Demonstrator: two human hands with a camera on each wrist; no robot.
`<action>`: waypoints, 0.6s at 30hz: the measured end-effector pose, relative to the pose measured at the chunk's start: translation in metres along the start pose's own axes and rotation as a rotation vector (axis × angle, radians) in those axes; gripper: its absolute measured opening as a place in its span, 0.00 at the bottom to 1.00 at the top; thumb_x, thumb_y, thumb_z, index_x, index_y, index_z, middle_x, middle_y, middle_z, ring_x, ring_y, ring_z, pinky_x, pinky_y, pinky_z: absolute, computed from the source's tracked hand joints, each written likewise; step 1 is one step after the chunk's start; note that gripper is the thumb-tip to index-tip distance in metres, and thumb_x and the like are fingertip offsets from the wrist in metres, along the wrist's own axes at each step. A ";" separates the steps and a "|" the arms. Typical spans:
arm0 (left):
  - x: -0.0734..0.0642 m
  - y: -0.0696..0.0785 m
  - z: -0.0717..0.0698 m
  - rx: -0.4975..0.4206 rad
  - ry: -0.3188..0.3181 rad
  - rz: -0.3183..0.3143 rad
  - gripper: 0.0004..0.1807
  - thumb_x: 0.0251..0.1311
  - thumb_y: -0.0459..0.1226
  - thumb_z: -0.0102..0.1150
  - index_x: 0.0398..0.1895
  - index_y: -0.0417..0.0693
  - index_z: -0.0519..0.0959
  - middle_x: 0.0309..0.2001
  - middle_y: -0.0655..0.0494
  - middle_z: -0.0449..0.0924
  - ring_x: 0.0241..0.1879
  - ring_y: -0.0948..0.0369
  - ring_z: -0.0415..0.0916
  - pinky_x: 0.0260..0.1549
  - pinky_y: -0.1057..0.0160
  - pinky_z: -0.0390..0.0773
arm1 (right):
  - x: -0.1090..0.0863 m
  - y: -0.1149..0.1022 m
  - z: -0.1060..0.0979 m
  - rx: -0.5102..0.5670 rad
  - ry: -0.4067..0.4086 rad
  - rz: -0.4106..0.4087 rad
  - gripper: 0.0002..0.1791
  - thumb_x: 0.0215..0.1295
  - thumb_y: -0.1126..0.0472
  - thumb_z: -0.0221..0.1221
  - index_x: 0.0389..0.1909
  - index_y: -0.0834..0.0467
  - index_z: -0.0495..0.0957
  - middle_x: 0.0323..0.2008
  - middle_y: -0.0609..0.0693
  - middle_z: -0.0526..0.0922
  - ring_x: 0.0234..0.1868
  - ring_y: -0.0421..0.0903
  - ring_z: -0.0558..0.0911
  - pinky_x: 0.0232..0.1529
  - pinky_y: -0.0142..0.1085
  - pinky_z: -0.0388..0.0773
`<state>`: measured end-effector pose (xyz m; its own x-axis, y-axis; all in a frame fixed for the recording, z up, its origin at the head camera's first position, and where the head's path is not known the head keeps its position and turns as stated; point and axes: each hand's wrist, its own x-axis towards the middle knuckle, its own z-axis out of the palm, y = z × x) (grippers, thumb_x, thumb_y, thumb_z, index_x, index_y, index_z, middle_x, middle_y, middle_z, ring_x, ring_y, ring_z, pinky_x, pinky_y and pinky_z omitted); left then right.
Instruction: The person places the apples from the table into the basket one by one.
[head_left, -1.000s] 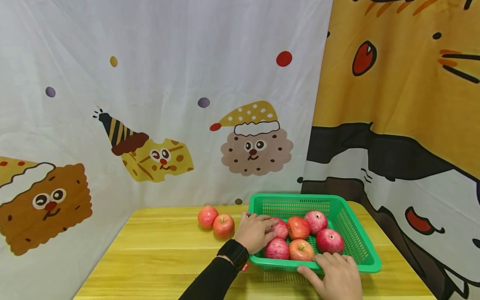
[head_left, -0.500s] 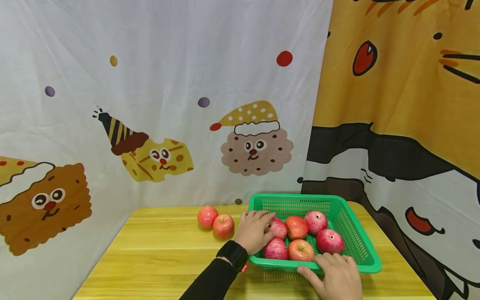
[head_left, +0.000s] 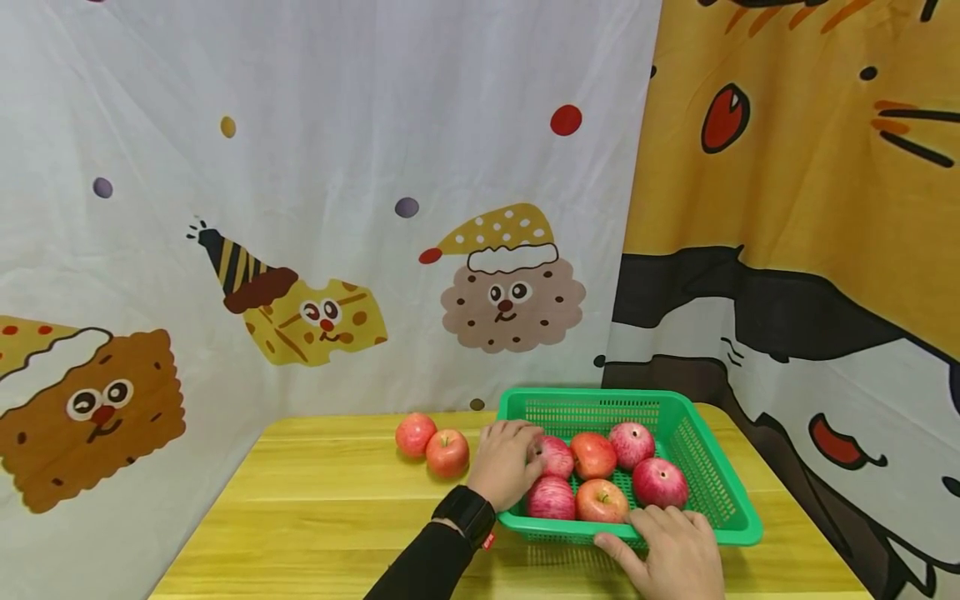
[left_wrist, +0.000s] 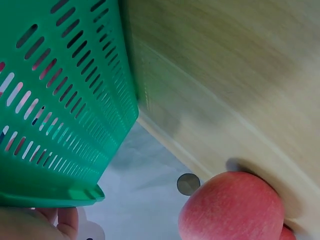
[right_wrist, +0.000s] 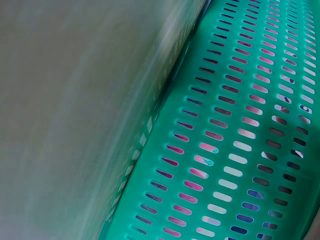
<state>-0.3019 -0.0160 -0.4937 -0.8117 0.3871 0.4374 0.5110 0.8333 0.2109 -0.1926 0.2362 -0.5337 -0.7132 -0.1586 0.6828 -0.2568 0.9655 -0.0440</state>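
Note:
In the head view, my left hand (head_left: 504, 460) reaches over the left rim of a green plastic basket (head_left: 720, 467). Its fingertips are beside a red apple (head_left: 557, 457) at the basket's left; whether they touch it is hard to see. A striped apple (head_left: 552, 498) lies just in front of that one. My right hand (head_left: 675, 554) grips the front rim, thumb outside and fingers over the edge. Several more apples sit inside, among them a yellowish-red apple (head_left: 602, 501) and a dark red apple (head_left: 660, 482). The right wrist view shows only the slotted basket wall (right_wrist: 220, 150) and blurred tabletop.
Two loose apples, a rear apple (head_left: 415, 435) and a nearer apple (head_left: 447, 453), stand on the wooden table (head_left: 315, 500) left of the basket. Behind the table hangs a printed curtain (head_left: 337, 167). An apple (left_wrist: 232, 207) shows close in the left wrist view.
My left hand's fingers have drawn back leftward from over the red apple, baring more of it. The neighbouring apples have shifted slightly left. The right hand stays on the rim.

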 end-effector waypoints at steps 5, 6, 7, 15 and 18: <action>-0.002 0.001 0.001 -0.043 0.048 -0.024 0.19 0.76 0.46 0.63 0.65 0.55 0.82 0.64 0.56 0.83 0.65 0.52 0.76 0.71 0.48 0.72 | -0.001 0.001 0.001 0.001 0.017 -0.009 0.31 0.51 0.22 0.69 0.31 0.47 0.88 0.26 0.40 0.83 0.31 0.44 0.79 0.38 0.44 0.72; -0.002 0.001 0.001 -0.047 0.055 -0.027 0.18 0.75 0.45 0.63 0.65 0.55 0.82 0.63 0.56 0.83 0.65 0.52 0.76 0.70 0.47 0.72 | -0.001 0.001 0.001 0.001 0.021 -0.010 0.31 0.51 0.22 0.69 0.31 0.47 0.88 0.26 0.40 0.83 0.31 0.44 0.79 0.38 0.44 0.72; -0.002 0.001 0.001 -0.048 0.063 -0.030 0.18 0.75 0.45 0.63 0.64 0.55 0.83 0.63 0.56 0.83 0.65 0.52 0.75 0.70 0.47 0.72 | -0.001 0.001 0.002 0.001 0.024 -0.011 0.31 0.51 0.22 0.69 0.31 0.47 0.88 0.26 0.40 0.83 0.30 0.44 0.79 0.38 0.44 0.72; -0.003 0.002 0.000 -0.045 0.067 -0.044 0.15 0.77 0.47 0.62 0.61 0.57 0.85 0.62 0.56 0.83 0.64 0.53 0.74 0.68 0.49 0.72 | -0.001 0.001 0.001 -0.005 0.025 -0.013 0.33 0.52 0.21 0.67 0.32 0.48 0.88 0.27 0.41 0.85 0.31 0.44 0.80 0.38 0.44 0.72; -0.004 0.002 0.001 -0.045 0.068 -0.045 0.14 0.77 0.47 0.61 0.59 0.57 0.86 0.62 0.56 0.84 0.64 0.53 0.75 0.67 0.49 0.72 | -0.001 0.000 0.000 -0.003 0.019 -0.013 0.32 0.53 0.21 0.67 0.32 0.47 0.89 0.28 0.41 0.85 0.31 0.44 0.80 0.38 0.44 0.72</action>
<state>-0.2985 -0.0155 -0.4958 -0.8138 0.3203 0.4849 0.4877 0.8302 0.2700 -0.1921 0.2367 -0.5343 -0.6970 -0.1669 0.6973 -0.2636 0.9641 -0.0328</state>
